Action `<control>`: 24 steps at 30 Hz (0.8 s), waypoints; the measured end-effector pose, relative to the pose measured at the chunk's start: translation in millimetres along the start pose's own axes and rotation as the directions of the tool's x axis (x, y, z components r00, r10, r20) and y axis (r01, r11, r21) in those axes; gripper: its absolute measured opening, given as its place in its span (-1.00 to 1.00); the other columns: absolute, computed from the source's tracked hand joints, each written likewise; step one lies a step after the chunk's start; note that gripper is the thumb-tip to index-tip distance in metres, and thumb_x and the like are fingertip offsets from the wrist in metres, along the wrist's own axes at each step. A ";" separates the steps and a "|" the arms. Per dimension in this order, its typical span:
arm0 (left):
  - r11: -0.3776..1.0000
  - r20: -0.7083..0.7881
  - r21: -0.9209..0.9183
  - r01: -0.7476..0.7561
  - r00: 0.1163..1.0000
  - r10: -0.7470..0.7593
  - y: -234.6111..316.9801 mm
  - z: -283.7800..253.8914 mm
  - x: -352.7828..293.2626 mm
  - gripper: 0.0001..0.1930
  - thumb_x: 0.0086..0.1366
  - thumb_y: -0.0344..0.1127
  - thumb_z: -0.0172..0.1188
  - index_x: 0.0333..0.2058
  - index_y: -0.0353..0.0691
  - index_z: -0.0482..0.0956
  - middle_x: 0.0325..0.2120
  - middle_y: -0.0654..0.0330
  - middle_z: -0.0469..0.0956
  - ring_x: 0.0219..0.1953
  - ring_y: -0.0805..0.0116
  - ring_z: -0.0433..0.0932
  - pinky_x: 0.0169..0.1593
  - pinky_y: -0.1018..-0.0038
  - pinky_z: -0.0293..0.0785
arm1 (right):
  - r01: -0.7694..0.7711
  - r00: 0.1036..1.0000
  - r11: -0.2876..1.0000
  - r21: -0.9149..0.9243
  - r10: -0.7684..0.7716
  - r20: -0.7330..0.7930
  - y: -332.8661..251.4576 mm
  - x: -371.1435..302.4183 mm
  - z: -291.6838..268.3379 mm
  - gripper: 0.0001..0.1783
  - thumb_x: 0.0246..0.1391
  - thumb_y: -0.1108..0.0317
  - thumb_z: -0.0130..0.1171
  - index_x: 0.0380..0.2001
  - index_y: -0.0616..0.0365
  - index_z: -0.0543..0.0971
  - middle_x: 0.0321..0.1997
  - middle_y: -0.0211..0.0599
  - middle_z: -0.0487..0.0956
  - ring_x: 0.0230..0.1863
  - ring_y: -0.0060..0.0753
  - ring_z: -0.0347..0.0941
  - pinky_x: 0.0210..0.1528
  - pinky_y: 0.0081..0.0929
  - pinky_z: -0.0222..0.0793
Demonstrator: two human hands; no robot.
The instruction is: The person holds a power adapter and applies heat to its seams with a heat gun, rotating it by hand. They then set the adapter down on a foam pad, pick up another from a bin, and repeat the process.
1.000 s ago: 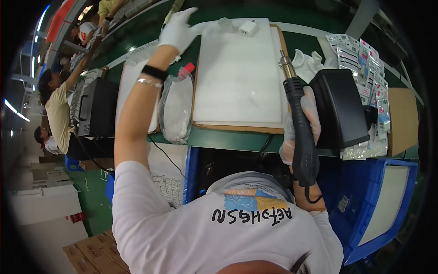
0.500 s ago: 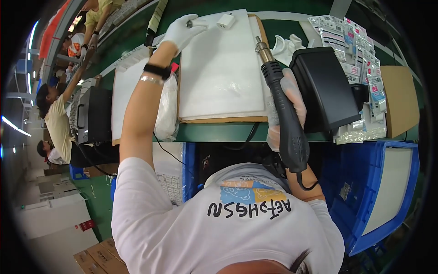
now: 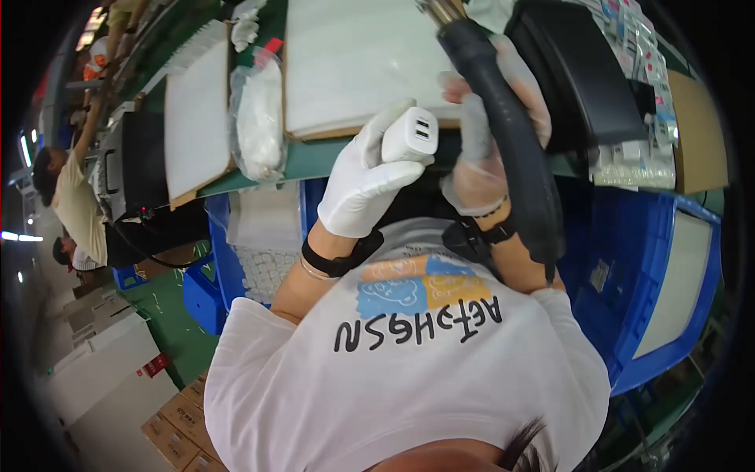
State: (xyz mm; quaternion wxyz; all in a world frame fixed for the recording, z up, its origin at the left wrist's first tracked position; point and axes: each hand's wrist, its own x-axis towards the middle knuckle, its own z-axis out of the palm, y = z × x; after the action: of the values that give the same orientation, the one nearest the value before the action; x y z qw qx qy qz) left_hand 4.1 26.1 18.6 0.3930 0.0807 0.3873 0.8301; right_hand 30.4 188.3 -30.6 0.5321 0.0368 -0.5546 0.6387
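Note:
A white charger plug [image 3: 409, 135] with two dark ports on its end face is gripped by my left hand [image 3: 358, 181], in a white glove, just in front of the table edge. My right hand [image 3: 476, 169], in a thin, partly see-through glove, is behind a black hot air gun [image 3: 507, 134] with a metal nozzle. Fingers show on both sides of the gun's body, but the gun hides the middle of the hand. Whether the hand grips it cannot be made out.
A white foam sheet on cardboard [image 3: 354, 71] covers the mid-table. Left of it lies a clear bag of white material [image 3: 259, 118]. To the right stand a black box [image 3: 578, 79], printed packets [image 3: 629, 102] and a blue crate [image 3: 668, 291]. Co-workers are at the far left.
My left hand has come from the far side of the table toward my body. It now holds a charger plug. The view has shifted, and my right hand stays behind the gun.

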 end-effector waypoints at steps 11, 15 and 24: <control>0.834 0.037 0.532 -0.145 0.988 0.148 -16.2 -0.9 -3.7 -0.36 0.00 -0.62 0.31 0.10 -0.28 0.32 -0.02 0.21 0.41 0.01 0.37 0.45 0.07 0.44 0.42 | -0.106 0.992 0.993 -0.049 0.102 -0.080 -36.0 -1.8 28.3 -0.20 0.09 -0.21 0.03 0.15 0.21 0.15 0.00 -0.05 0.53 -0.31 -0.29 0.49 0.33 -0.25 -0.09; 0.829 -0.058 0.546 -0.120 0.982 0.180 -2.1 -4.9 -8.1 -0.37 -0.01 -0.64 0.30 0.09 -0.27 0.34 -0.03 0.21 0.42 0.00 0.37 0.45 0.08 0.44 0.42 | 0.121 0.989 0.992 -0.029 -0.123 -0.081 -53.4 21.0 10.6 -0.49 0.16 0.17 0.13 0.03 0.34 0.35 0.06 0.28 0.42 -0.27 -0.17 0.59 -0.15 -0.38 0.57; 0.642 -0.103 0.751 -0.156 0.932 0.347 6.8 -26.6 -14.8 -0.36 -0.01 -0.64 0.30 0.10 -0.25 0.35 0.01 0.23 0.35 0.02 0.38 0.43 0.09 0.46 0.42 | 0.008 0.995 0.905 -0.426 0.033 0.089 -87.3 16.6 -45.0 -0.19 0.17 -0.29 -0.19 0.01 0.39 0.34 -0.30 0.18 0.60 -0.37 -0.19 0.61 0.05 -0.29 0.45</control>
State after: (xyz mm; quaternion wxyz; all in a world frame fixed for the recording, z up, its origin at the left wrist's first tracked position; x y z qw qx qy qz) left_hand -1.6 -2.6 7.7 0.1581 0.1846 0.7151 0.6554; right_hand 110.6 216.7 21.2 0.4963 -0.0538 -0.7053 0.5034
